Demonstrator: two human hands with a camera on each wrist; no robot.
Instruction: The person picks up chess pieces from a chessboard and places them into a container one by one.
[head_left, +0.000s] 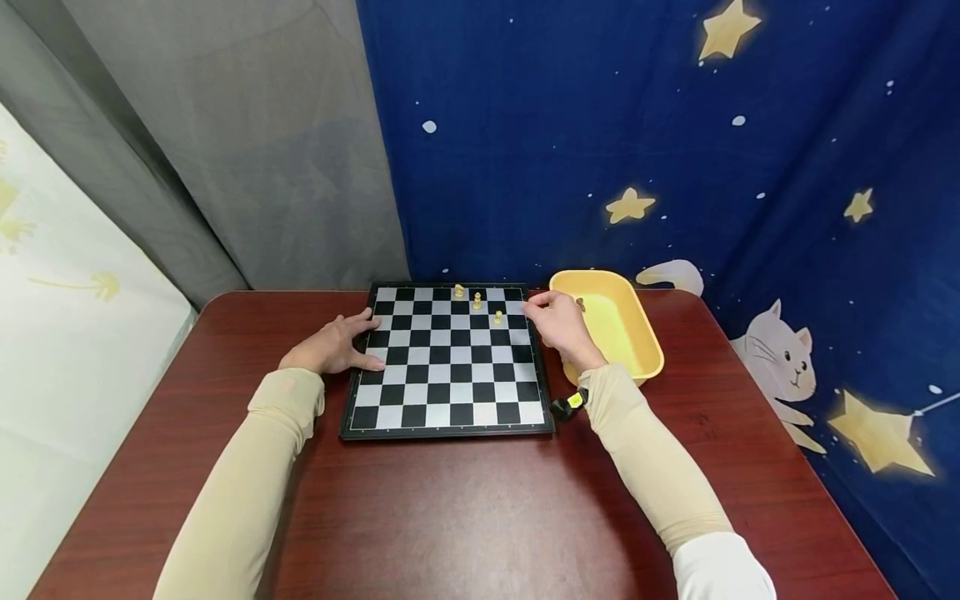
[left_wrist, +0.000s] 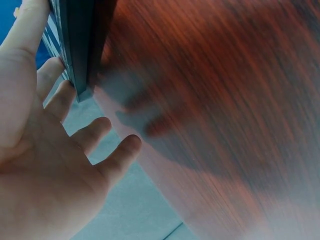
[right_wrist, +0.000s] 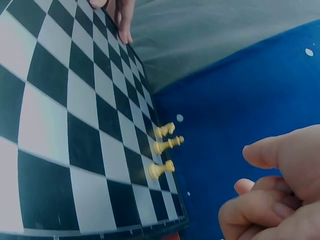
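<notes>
Chessboard [head_left: 450,358] lies flat on the red-brown table [head_left: 465,517], with three pale yellow chess pieces [head_left: 477,301] standing on it in a slanting line near the far edge, toward the right. The left arm reaches forward from the near side, its tan sleeve [head_left: 247,483] ending at the wrist, and the left hand [head_left: 327,347] rests at the board's left edge. Its fingers are spread — thumb laid over the squares, index finger forward on the board's edge, the outer fingers fanned out beside it in the left wrist view.

The right arm slants in from the near right, a black wrist device [head_left: 570,404] strapped to it. The right hand [head_left: 558,321] is at the board's far right corner, bent inward with the thumb pointing forward and the other fingers curled. Whether it pinches a piece — or nothing — I cannot tell. Just beside that hand, to its right, sits a yellow tub [head_left: 611,325], partly covered by the forearm; a small brownish thing [head_left: 581,305] shows at the tub's left side, too small to make out.
</notes>
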